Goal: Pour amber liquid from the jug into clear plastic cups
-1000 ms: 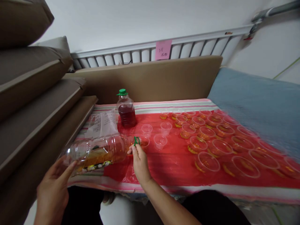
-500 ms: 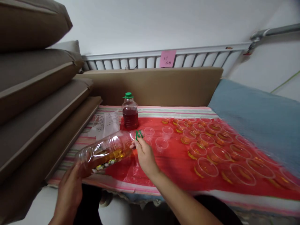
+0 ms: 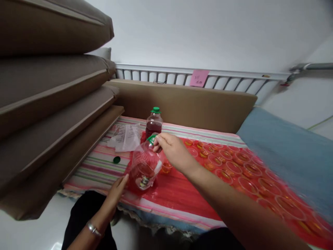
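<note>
A large clear plastic jug [image 3: 144, 166] with a green handle at its neck stands slightly tilted near the left end of the red plastic sheet [image 3: 179, 192]. Amber liquid and a patch of printed label show low in it. My right hand [image 3: 169, 147] is closed round the green handle. Left of the jug's base is my left hand [image 3: 118, 189], its fingers stretched out; whether the fingertips touch the jug I cannot tell. Close by on the right, partly behind the jug, sits a clear cup [image 3: 166, 168] with amber liquid.
Rows of clear cups [image 3: 232, 167] with amber liquid cover the sheet's right side. A second jug [image 3: 154, 126] with dark red liquid stands behind. A plastic bag [image 3: 128, 138] and a green cap [image 3: 117, 159] lie left. Stacked cushions [image 3: 57, 100] rise at the left edge.
The jug has gone from lying nearly level in both hands to standing almost upright. My left hand has let go of its base. The view has swung left, showing the green cap.
</note>
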Demonstrator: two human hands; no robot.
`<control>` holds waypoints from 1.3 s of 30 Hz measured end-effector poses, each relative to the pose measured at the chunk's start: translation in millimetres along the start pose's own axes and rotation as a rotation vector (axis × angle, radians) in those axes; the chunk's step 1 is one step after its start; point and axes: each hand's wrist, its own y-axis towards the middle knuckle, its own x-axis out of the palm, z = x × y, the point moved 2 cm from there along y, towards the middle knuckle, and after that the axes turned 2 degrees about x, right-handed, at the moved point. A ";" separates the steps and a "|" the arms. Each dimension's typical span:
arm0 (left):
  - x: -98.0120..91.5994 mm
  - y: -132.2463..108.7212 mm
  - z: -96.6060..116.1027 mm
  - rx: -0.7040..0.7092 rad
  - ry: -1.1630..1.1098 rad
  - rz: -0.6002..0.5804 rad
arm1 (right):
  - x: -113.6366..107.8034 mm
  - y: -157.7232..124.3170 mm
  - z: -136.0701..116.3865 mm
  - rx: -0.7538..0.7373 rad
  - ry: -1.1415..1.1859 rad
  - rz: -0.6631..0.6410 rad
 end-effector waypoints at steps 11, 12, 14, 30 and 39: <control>20.2 10.2 92.4 0.785 0.346 0.010 | 16.0 -23.3 3.4 -0.201 -0.168 -0.025; 23.9 13.3 95.5 0.788 0.347 -0.009 | 9.2 -26.0 14.0 -0.207 -0.176 0.065; 27.3 18.6 95.9 0.786 0.355 -0.022 | -2.1 -31.3 47.3 -0.123 -0.270 0.257; 30.6 37.5 72.0 0.849 0.439 0.051 | 27.5 -40.5 187.9 0.324 -0.874 -0.021; 28.7 39.8 68.9 0.819 0.412 0.033 | -77.3 -52.4 140.5 0.100 -0.751 0.244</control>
